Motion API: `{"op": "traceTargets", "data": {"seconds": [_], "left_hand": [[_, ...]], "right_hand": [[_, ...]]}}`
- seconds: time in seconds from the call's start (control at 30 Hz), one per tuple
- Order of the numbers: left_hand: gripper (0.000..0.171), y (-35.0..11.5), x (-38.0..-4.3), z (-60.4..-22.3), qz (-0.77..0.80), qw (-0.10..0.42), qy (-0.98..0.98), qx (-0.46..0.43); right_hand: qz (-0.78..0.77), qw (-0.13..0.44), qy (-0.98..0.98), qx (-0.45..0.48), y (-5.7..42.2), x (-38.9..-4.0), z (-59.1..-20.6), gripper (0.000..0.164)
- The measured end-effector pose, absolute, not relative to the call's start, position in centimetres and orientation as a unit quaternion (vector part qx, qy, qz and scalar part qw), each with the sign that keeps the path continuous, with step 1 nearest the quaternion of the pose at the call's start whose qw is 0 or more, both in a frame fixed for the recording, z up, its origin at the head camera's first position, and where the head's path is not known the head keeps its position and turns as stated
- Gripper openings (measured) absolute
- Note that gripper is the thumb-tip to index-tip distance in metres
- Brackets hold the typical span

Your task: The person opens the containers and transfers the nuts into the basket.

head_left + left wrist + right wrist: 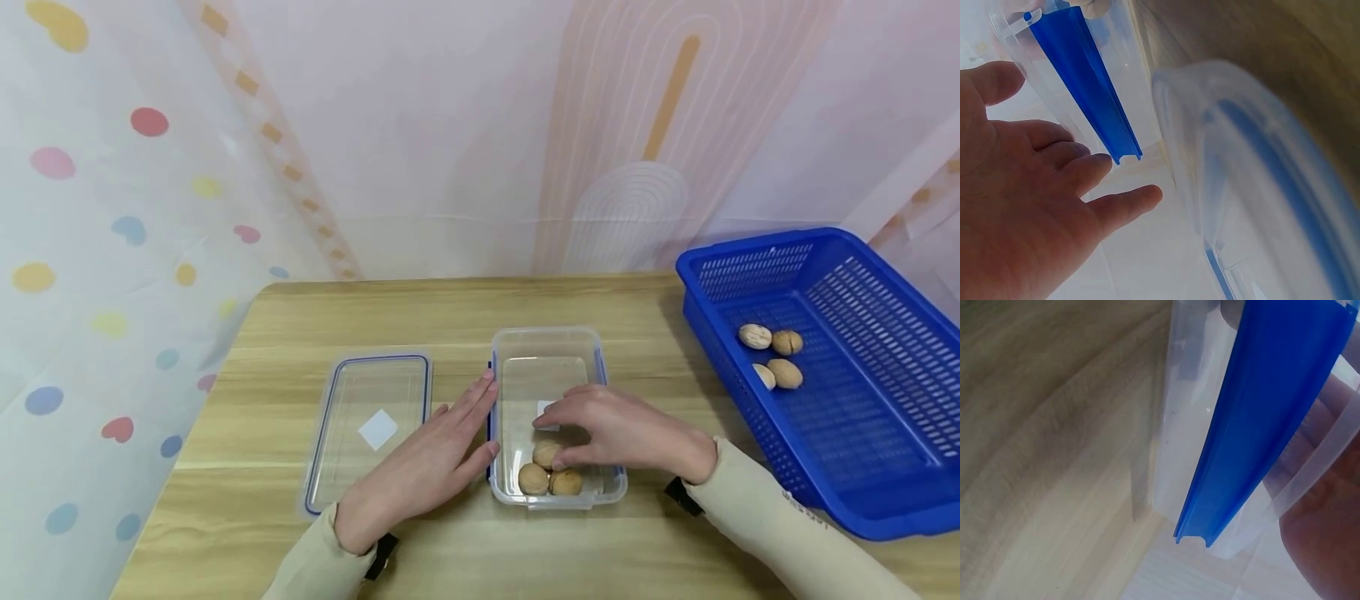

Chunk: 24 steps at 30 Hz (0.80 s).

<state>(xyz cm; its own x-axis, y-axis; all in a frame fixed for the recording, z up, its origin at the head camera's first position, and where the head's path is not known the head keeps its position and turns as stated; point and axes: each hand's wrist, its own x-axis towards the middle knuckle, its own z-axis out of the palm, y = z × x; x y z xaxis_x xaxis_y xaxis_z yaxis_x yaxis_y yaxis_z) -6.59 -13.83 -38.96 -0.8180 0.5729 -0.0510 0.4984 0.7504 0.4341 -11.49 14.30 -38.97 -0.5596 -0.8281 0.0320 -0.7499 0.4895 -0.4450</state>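
Note:
A clear plastic box [551, 342] with blue side latches stands on the table, with three walnuts [533, 479] at its near end. My left hand [423, 462] is beside its left wall, fingers extended and fingertips at the rim. In the left wrist view those fingers lie close to a blue latch [1085, 81]. My right hand [611, 425] reaches in over the right wall, thumb and fingers apart just above the walnuts; the thumb overlaps the edge of one. A blue latch [1260, 419] hides part of this hand in the right wrist view.
A clear lid [352, 433] with a blue seal and white label lies left of the box. To the right, a blue plastic basket [862, 425] holds several walnuts [785, 374]. A patterned cloth [450, 142] hangs behind the wooden table [420, 312].

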Motion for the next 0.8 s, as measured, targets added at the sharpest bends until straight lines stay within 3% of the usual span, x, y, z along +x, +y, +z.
{"op": "traceTargets", "data": {"seconds": [0.37,0.8], "left_hand": [[0.071,-13.86,-6.66,-38.81,0.214,0.096,0.929,0.287],[0.071,-13.88,-6.69,-38.86,0.216,0.092,0.927,0.292]], "right_hand": [[-0.166,0.071,0.868,-0.463,13.83,-11.22,-39.17,0.044],[-0.136,0.083,0.876,-0.454,13.58,-11.1,-38.97,0.032]]}}
